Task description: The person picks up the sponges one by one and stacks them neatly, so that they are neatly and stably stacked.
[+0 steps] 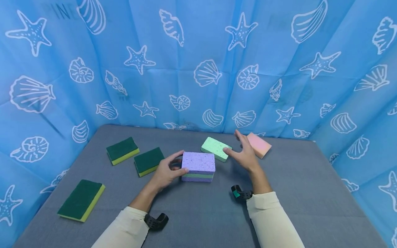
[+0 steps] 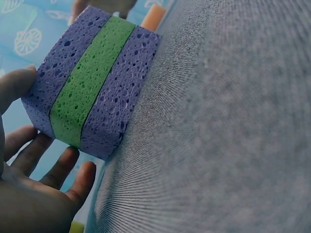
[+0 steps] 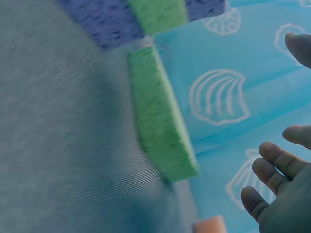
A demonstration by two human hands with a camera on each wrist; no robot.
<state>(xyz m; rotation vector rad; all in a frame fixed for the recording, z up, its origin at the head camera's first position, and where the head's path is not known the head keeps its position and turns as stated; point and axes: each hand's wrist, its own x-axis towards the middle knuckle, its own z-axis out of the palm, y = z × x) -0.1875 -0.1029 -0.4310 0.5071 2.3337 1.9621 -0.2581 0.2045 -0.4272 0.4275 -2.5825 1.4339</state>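
Note:
A stack of sponges (image 1: 198,167), purple over green over purple, stands mid-table; its striped side (image 2: 92,82) fills the left wrist view. My left hand (image 1: 179,162) is at the stack's left end. Its thumb (image 2: 14,85) touches the near corner, and the other fingers (image 2: 58,167) are spread and apart from the sponge. My right hand (image 1: 234,144) hovers open with straight fingers between a light green sponge (image 1: 215,148) and a pink sponge (image 1: 259,145), holding nothing. The right wrist view shows the green sponge (image 3: 160,126) lying just behind the stack (image 3: 146,14).
Three dark green scouring sponges with yellow undersides lie on the left: one (image 1: 122,150) at the back, one (image 1: 149,161) beside the left hand, one (image 1: 81,199) near the front left edge. Blue shell-print cloth (image 1: 198,69) walls in the grey table (image 1: 310,193).

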